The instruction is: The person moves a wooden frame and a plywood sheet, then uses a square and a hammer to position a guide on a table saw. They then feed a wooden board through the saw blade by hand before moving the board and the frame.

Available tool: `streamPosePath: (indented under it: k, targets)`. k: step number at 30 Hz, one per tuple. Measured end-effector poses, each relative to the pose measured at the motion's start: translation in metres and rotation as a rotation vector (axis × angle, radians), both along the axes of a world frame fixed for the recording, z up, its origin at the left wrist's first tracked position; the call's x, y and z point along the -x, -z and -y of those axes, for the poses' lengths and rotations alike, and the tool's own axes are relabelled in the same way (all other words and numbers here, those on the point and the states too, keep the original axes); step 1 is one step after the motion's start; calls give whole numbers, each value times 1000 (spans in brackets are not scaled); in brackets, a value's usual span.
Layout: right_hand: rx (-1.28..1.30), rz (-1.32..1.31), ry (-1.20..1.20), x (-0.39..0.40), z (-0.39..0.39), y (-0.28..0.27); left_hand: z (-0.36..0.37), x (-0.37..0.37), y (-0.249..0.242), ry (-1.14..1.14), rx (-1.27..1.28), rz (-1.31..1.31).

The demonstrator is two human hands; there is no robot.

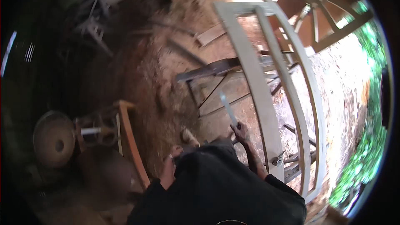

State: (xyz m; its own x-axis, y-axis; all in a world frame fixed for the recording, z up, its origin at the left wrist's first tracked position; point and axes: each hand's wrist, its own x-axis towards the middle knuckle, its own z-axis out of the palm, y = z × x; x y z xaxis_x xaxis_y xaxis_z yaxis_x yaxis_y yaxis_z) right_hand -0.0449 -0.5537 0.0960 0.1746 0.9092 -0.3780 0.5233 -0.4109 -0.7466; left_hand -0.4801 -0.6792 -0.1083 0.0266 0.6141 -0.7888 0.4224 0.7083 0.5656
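My right hand (240,132) is closed round the near end of a pale, flat, blade-like strip (227,107), which points forward and away from me. Just right of that hand, a long pale wooden frame (254,71) with curved bars lies across dark supports. A small round metal item (277,161) sits on the frame's near part, beyond my right forearm. My left hand (176,151) hangs low by my body at the left; its fingers are blurred and partly hidden, and whatever it may hold cannot be made out.
A dark trestle (208,71) stands ahead under the frame. At the left are an orange-brown wooden piece (132,141) and a round pan-like object (54,139). Wooden panels with radiating bars (318,14) stand at the upper right. A board (211,34) lies on the dusty ground.
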Motion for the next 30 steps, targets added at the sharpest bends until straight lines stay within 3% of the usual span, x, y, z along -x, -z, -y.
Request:
streamPosePath:
  k: [2, 3, 5, 6, 8, 11, 14, 18, 21, 22, 23, 24, 25, 28, 29, 30]
  targets:
    - [-46, -94, 14, 71, -20, -12, 33, 44, 16, -89, 42, 102]
    - [-30, -118, -87, 99, -32, -16, 50, 68, 19, -102, 34, 137]
    - [9, -186, -192, 148, -60, -13, 51, 76, -38, -288, 13, 63]
    - [-72, -299, -212, 176, -72, -18, 63, 87, -39, -437, 47, 73]
    - [-141, -135, -396, 205, -99, 0, 83, 104, -10, -722, 93, 100]
    - [-311, 47, -488, 240, -143, 24, 93, 123, -2, -719, 192, 4]
    - [-34, -227, -321, 273, -204, 28, 57, 153, -20, -677, 195, -9]
    - [52, -675, -18, 323, -293, 54, -43, 214, -25, -561, 147, -27]
    - [37, -729, 80, 353, -355, 88, -154, 265, -21, -479, 91, -37]
    - [-54, -549, 76, 365, -381, 76, -194, 284, -21, -469, 80, -39]
    - [-219, -445, 49, 376, -399, 137, -239, 301, -26, -482, 79, -36]
    - [111, -184, 24, 381, -427, 109, -278, 317, -33, -500, 78, -34]
    - [147, -122, 44, 390, -452, 85, -313, 337, -39, -524, 76, -34]
    - [348, -562, 301, 407, -542, 33, -425, 398, -52, -622, -7, -27]
    - [231, -790, 252, 400, -564, 65, -463, 417, -57, -617, -141, -10]
    - [29, -745, 116, 393, -593, 83, -503, 441, -58, -596, -327, 25]
